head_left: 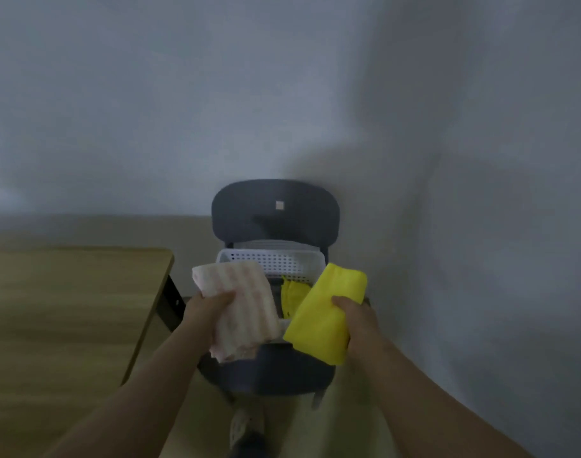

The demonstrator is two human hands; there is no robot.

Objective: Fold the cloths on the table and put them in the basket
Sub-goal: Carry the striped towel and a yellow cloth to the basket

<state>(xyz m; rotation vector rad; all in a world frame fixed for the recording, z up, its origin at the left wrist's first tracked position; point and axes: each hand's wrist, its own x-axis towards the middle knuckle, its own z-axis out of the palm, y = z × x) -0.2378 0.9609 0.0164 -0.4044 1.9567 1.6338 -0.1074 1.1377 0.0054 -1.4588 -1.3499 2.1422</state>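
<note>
A white perforated basket point(275, 261) stands on the seat of a dark grey chair point(275, 213). Another yellow cloth point(290, 297) lies inside it. My left hand point(204, 307) grips a folded pink-and-white striped cloth point(246, 309) over the basket's left side. My right hand point(353, 314) grips a folded yellow cloth point(325, 319) over the basket's right side. Both cloths hide the basket's near part.
A wooden table point(67, 319) with a dark leg fills the lower left, its corner close to the chair. A grey wall runs behind and to the right of the chair. A foot in a shoe point(246, 431) shows on the floor below.
</note>
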